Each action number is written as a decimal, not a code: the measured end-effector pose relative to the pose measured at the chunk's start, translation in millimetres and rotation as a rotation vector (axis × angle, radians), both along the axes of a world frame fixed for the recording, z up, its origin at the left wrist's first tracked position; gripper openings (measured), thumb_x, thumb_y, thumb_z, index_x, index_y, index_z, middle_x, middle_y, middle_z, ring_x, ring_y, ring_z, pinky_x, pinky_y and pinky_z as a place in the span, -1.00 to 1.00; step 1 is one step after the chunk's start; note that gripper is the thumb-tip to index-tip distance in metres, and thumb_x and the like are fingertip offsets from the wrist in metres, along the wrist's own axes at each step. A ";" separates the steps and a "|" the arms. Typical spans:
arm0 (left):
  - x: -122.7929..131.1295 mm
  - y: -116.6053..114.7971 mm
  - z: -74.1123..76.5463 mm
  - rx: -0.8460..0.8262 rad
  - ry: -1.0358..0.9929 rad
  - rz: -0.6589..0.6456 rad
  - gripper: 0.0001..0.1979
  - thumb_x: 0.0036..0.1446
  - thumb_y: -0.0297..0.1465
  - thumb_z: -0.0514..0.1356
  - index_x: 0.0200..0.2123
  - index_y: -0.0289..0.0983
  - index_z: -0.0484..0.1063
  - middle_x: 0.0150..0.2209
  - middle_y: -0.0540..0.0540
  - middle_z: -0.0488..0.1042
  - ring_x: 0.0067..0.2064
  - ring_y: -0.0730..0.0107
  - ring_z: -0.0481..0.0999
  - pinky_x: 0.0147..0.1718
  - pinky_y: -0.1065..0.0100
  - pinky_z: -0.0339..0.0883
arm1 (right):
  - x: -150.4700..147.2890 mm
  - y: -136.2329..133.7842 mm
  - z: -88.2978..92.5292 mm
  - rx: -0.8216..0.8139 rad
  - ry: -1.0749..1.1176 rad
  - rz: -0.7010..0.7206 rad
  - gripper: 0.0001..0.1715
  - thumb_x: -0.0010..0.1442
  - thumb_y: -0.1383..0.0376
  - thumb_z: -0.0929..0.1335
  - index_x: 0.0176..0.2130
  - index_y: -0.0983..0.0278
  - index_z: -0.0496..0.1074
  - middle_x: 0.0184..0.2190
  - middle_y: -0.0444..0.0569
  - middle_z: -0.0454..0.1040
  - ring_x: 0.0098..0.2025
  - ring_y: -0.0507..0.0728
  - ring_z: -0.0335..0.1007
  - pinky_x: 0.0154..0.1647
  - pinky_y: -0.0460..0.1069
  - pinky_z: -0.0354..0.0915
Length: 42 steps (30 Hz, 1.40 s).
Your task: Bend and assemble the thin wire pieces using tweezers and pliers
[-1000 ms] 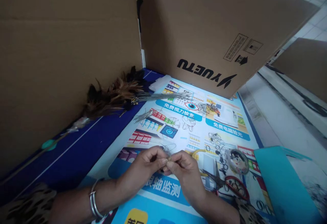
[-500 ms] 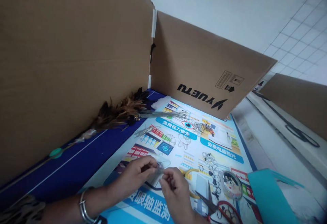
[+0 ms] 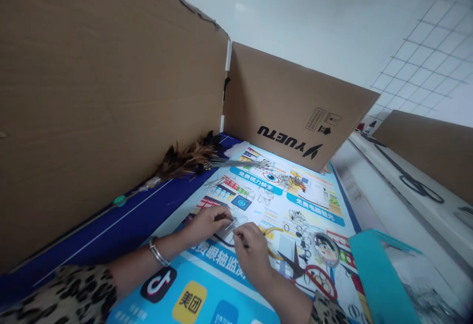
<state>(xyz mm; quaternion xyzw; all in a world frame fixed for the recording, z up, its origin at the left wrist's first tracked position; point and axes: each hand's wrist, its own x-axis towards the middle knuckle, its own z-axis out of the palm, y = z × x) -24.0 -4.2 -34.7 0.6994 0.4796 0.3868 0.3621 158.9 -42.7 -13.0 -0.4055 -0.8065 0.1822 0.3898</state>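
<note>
My left hand [image 3: 208, 221] and my right hand [image 3: 252, 254] meet over a printed poster [image 3: 236, 284] on the table. Both pinch a thin wire piece [image 3: 231, 225] held between their fingertips. A silver bangle [image 3: 159, 254] sits on my left wrist. Close by, right of my right hand, lie red-handled scissors [image 3: 314, 277], yellow-handled pliers [image 3: 271, 233] and small wire rings [image 3: 303, 242].
A bundle of brown feathers on wires [image 3: 192, 159] lies along the tall cardboard screen [image 3: 111, 92]. A second cardboard panel marked YUETU [image 3: 295, 112] closes the back. A round tape roll [image 3: 325, 249] and a teal bag [image 3: 377, 279] lie at right.
The view has tilted up and pulled back, showing more wall. My hands have moved slightly apart, still pinching the wire piece, and more of my forearms shows.
</note>
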 end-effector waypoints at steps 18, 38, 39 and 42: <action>-3.6 1.5 0.6 0.181 0.206 -0.121 -0.85 0.01 -0.48 0.12 -0.35 -0.27 0.48 -0.38 -0.01 0.47 -0.30 0.42 0.40 -0.28 0.45 0.21 | 4.1 5.4 -4.7 0.047 -0.362 -0.134 -0.61 0.10 0.33 0.28 -0.03 0.22 0.32 -0.04 0.01 0.32 0.02 0.19 0.13 0.01 0.11 0.09; -8.9 0.7 9.3 0.309 0.217 -0.052 -0.79 0.00 -0.43 0.21 -0.22 -0.26 0.43 -0.20 -0.11 0.37 -0.12 0.29 0.34 -0.17 0.34 0.22 | -3.8 4.8 -0.6 0.064 -0.610 -0.058 -0.58 0.16 0.24 0.24 0.04 0.19 0.28 0.06 0.07 0.24 0.07 0.26 0.08 0.01 0.18 0.07; -9.2 1.7 8.8 0.327 0.224 -0.070 -0.79 0.00 -0.43 0.21 -0.23 -0.25 0.44 -0.20 -0.12 0.38 -0.12 0.28 0.34 -0.16 0.33 0.21 | -4.0 5.3 -0.8 0.067 -0.610 -0.056 -0.58 0.16 0.24 0.24 0.04 0.19 0.28 0.06 0.07 0.24 0.06 0.26 0.08 0.00 0.18 0.07; -10.0 4.9 6.0 0.348 0.262 -0.138 -0.83 0.01 -0.42 0.21 -0.27 -0.26 0.46 -0.26 -0.11 0.42 -0.15 0.28 0.36 -0.14 0.31 0.20 | -3.7 6.6 -1.3 0.070 -0.614 -0.049 -0.57 0.15 0.24 0.24 0.04 0.20 0.28 0.06 0.08 0.24 0.07 0.27 0.08 0.00 0.19 0.08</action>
